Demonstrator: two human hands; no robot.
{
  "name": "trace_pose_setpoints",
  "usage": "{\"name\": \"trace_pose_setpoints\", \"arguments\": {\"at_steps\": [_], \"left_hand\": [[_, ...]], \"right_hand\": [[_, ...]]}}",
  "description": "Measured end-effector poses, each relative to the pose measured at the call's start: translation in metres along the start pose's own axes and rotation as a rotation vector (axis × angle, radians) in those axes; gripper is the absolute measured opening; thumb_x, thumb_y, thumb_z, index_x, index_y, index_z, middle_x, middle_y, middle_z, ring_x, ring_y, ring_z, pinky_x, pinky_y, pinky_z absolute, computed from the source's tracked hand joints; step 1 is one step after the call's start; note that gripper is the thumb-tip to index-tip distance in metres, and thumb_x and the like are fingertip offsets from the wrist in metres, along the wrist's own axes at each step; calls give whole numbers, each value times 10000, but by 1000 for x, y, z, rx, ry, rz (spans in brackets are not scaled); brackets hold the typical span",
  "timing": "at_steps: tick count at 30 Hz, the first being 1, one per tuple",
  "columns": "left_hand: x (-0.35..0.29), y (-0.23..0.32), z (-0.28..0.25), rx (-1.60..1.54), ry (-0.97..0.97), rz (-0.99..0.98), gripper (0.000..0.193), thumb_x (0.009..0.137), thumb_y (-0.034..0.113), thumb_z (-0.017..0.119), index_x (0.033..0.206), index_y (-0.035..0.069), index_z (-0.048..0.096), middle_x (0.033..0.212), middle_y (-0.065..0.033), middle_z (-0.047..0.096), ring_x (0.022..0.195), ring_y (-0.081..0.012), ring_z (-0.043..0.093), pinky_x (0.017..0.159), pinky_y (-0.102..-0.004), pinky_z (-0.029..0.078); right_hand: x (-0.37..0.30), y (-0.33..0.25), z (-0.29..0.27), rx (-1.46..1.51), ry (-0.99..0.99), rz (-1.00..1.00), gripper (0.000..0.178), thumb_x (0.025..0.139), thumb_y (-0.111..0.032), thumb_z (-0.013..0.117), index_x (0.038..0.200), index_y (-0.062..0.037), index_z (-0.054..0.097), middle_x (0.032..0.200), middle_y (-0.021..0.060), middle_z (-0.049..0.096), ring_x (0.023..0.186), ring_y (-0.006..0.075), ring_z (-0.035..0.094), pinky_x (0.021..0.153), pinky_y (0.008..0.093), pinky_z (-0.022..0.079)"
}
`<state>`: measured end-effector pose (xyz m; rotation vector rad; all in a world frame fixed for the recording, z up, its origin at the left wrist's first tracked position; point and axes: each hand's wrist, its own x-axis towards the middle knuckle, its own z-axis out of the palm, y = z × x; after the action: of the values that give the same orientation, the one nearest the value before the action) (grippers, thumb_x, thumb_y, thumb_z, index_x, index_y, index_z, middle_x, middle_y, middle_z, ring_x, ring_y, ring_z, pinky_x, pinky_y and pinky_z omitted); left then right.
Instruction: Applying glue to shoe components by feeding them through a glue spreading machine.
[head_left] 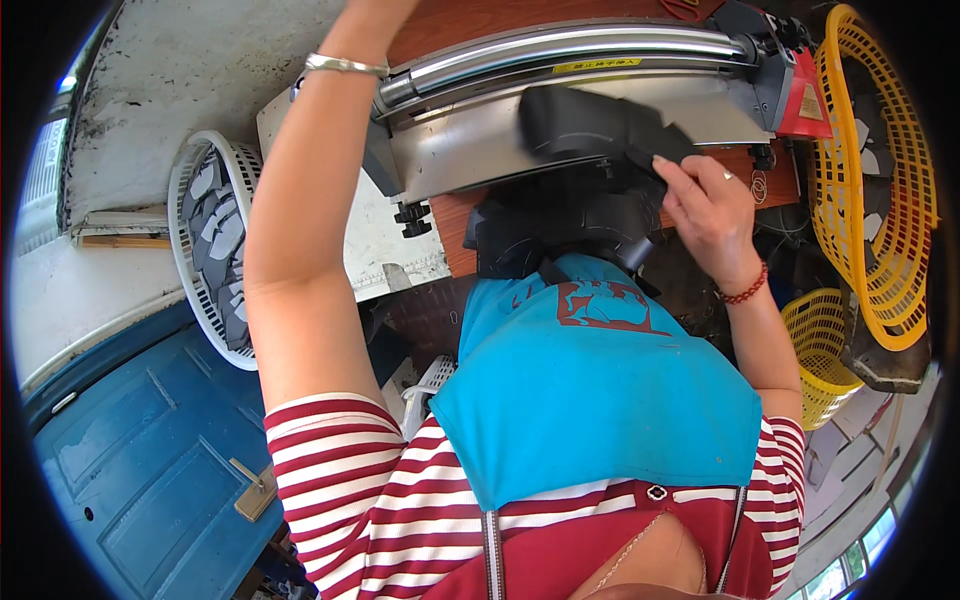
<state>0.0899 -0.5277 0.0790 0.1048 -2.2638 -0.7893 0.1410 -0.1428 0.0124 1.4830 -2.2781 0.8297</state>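
My right hand [708, 210] is closed, thumb and finger pinching the edge of a dark, flexible black piece [575, 125] with thin pale lines on it. Motion blurs that piece, which is raised over the steel plate [450, 160] of a roller machine. More black pieces [560, 225] are heaped on my lap against the blue apron [600, 390], below the machine's front edge. Past the long metal roller [580, 60], my left arm [310, 200] with a silver bangle reaches up and out of the picture. The left hand lies beyond the upper edge, its fingers unseen.
At left stands a white basket [178, 225] with grey and black cut pieces. A large yellow basket [905, 220] holding similar pieces is at right, above a smaller yellow basket [815, 340]. The machine's red end housing [805, 95] sits beside it. A blue door [150, 460] is at lower left.
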Motion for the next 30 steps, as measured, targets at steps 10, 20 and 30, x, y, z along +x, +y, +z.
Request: {"name": "trace_pose_setpoints", "arguments": {"at_steps": [10,20,30], "left_hand": [[-45,-33,76,316,-991,-260,350,935,272,613,985,-52,738,962,-276,732,913,-404,705,828,-457,539],[-8,5,43,-137,-538,-482,201,952,172,635,1018,-18,639,851,-121,647,674,-197,595,579,-344,547],[-3,0,-2,-143,-193,-294,364,942,-1,512,1249,67,695,947,-127,713,724,-222,671,584,-347,571]], "right_hand": [[8,14,63,3,-96,22,318,800,-23,720,1109,-94,706,902,67,642,727,258,669,603,374,537],[-67,-9,157,196,-551,-152,340,813,-196,762,1130,-80,723,1007,73,635,982,263,637,855,392,545],[-17,-29,36,324,-176,-24,288,744,-22,769,1028,-52,731,933,84,671,823,270,677,696,362,566]]}}
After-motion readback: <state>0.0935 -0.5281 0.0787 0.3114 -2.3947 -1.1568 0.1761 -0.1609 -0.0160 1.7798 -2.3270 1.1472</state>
